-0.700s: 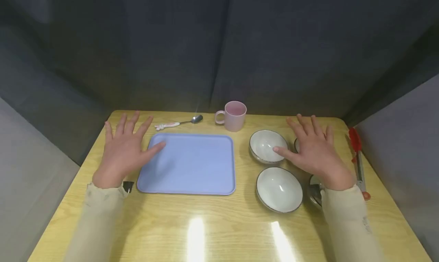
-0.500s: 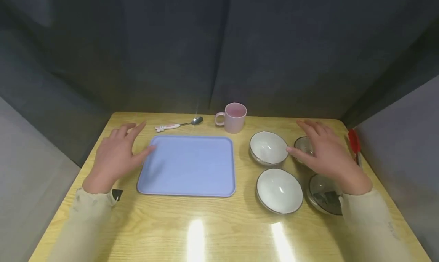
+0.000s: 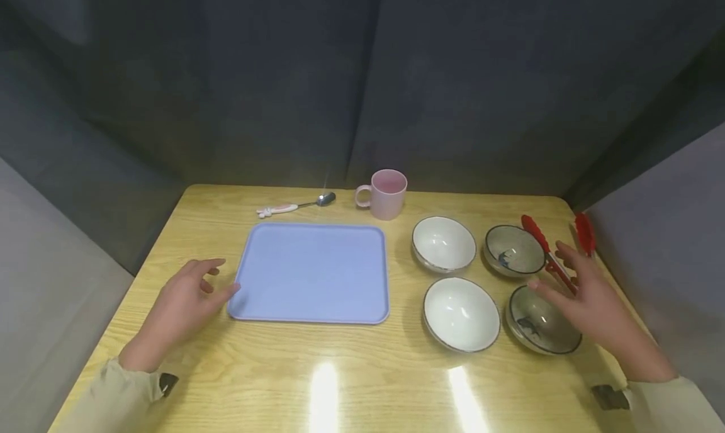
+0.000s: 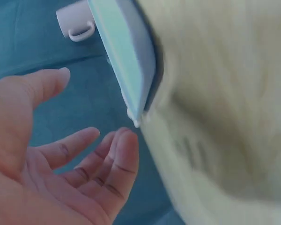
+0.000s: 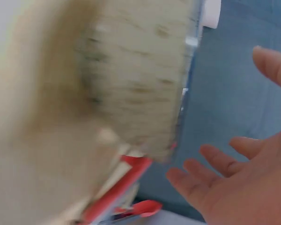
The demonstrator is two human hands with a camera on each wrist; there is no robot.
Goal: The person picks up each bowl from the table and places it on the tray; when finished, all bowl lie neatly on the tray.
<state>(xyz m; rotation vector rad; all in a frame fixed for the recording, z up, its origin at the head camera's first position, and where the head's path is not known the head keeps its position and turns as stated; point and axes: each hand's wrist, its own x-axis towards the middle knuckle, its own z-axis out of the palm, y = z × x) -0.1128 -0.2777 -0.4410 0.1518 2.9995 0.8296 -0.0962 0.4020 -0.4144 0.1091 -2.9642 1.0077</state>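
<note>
My left hand [image 3: 180, 304] hovers at the left edge of the blue tray [image 3: 311, 272], fingers loosely bent and holding nothing. On the right, my right hand [image 3: 591, 304] is over the right side of a grey patterned bowl [image 3: 544, 320], its fingers relaxed with nothing in them. Behind that bowl stands a second grey patterned bowl [image 3: 514, 250]. Two white bowls with dark rims, a front one [image 3: 461, 314] and a rear one [image 3: 443, 244], stand between the tray and the grey bowls. Red-tipped tongs [image 3: 535, 230] lie beyond the right hand, partly hidden by it.
A pink mug [image 3: 388, 195] stands at the back of the wooden table [image 3: 272, 370], its handle to the left. Left of it lies a spoon [image 3: 283, 209] with a white and pink handle. Dark curtains [image 3: 272, 87] hang behind the table.
Both hands have drawn back toward the near side and apart, their spread fingers now loosely bent. The grey bowls and more of the tongs have come into sight. The dishes have stayed put.
</note>
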